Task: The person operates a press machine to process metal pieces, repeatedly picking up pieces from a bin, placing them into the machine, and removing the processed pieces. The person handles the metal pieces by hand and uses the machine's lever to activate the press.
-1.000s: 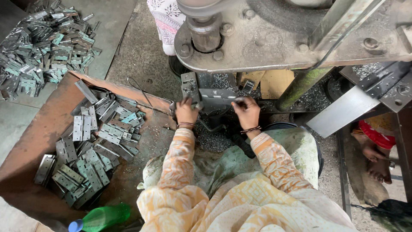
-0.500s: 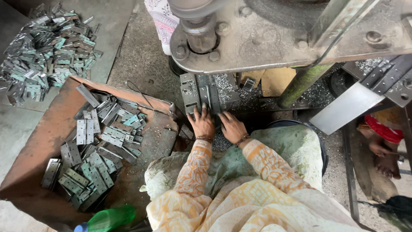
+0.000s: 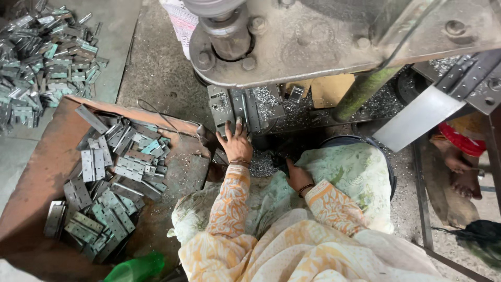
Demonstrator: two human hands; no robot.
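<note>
so the big grey press machine [image 3: 334,36] sat across the top of the view. Left of it and lower down was a rusty brown tray [image 3: 36,177] loaded with flat metal hinges [image 3: 109,172], and a second heap of hinges [image 3: 42,62] lay on the concrete well off to the machine's upper left. A green plastic bottle [image 3: 136,269] poked in below the tray. Metal shavings [image 3: 261,164] were scattered under the machine. Off to its lower right, somebody else's bare feet [image 3: 462,169] rested beside something red [image 3: 462,141]

Metal workshop: heavy press machine [image 3: 334,36], heaps of hinges [image 3: 112,177].
</note>
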